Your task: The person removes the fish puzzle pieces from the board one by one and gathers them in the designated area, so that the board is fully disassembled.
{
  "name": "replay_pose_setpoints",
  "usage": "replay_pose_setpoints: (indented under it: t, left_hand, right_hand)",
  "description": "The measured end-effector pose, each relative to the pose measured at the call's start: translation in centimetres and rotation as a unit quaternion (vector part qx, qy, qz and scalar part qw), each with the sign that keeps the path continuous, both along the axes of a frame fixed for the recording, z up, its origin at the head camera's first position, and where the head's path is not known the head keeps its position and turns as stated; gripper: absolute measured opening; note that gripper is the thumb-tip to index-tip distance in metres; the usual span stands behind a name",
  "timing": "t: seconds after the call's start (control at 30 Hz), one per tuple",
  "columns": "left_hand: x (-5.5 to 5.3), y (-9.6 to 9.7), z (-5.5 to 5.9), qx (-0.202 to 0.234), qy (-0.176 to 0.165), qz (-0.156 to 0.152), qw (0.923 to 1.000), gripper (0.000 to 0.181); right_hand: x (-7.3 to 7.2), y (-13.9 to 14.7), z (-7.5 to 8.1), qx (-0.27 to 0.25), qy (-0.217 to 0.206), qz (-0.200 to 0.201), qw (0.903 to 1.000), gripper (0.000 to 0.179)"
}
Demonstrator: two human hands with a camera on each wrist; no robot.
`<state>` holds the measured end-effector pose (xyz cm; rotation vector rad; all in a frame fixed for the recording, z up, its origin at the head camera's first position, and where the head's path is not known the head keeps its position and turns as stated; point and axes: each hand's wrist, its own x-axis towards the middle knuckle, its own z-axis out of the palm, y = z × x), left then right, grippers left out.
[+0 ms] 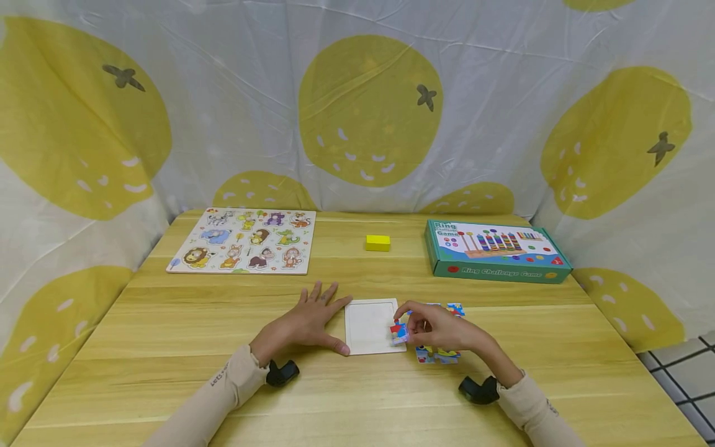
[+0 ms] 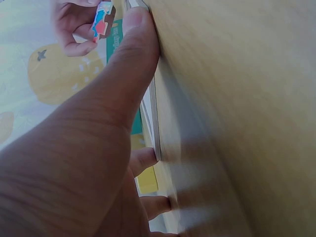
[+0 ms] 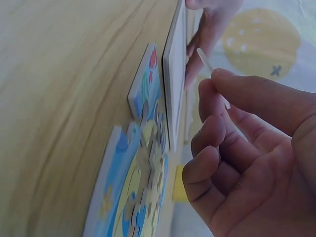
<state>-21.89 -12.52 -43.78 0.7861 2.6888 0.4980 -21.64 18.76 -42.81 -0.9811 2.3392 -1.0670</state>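
A white square puzzle tray [image 1: 371, 327] with a raised rim lies in the middle of the table. My left hand [image 1: 313, 320] rests at its left edge, fingers spread and straight, with the thumb touching the near left corner. Between thumb and index finger my right hand [image 1: 438, 326] pinches a jigsaw piece [image 1: 398, 333] in blue, red and purple, held up over the tray's right edge. In the right wrist view the piece [image 3: 212, 69] shows edge-on, above the table. Several colourful jigsaw pieces [image 3: 126, 182] lie beside the tray, partly hidden under my right hand in the head view.
At the back left lies a wooden animal puzzle board [image 1: 241, 241]. A yellow block [image 1: 377, 243] stands behind the tray. A green Ring Challenge Game box [image 1: 497, 251] sits at the back right. A lemon-print curtain [image 1: 368, 112] hangs behind the table.
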Motion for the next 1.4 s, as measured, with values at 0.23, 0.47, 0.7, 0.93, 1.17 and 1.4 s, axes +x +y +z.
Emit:
replay_pose_setpoints:
  t: [0.23,0.47,0.7,0.93,1.17,1.4]
  left_hand:
    - [0.1,0.0,0.0,-0.002,-0.003,-0.001,1.0,0.105]
    - [0.1,0.0,-0.1,-0.001,-0.002,0.0,1.0,0.105]
    - [0.1,-0.1,-0.3,0.0,-0.002,0.0,1.0,0.105]
    - [0.0,-0.1,-0.3,-0.001,-0.003,0.001,1.0,0.105]
    - [0.0,0.0,-0.1,0.001,-0.004,0.002,1.0,0.105]
    - [0.0,0.0,-0.1,0.0,-0.004,0.003,1.0,0.105]
  right_hand:
    - [0.5,2.2,0.2,-0.034,-0.041,-0.005,0.9986,0.032]
    - [1.1,4.5,0.1,-0.039,-0.043,-0.02,0.9981,0.033]
    - [1.7,6.5,0.0,-0.044,-0.072,-0.032,0.9959,0.033]
    - [2.1,8.1,-0.4,-0.039,-0.09,-0.043,0.9943,0.035]
    - [2.6,10.0,-0.6,-0.036,-0.091,-0.053,0.9937,0.034]
    - [3.1,11.7,-1.0,-0.067,-0.108,-0.037,0.9912,0.036]
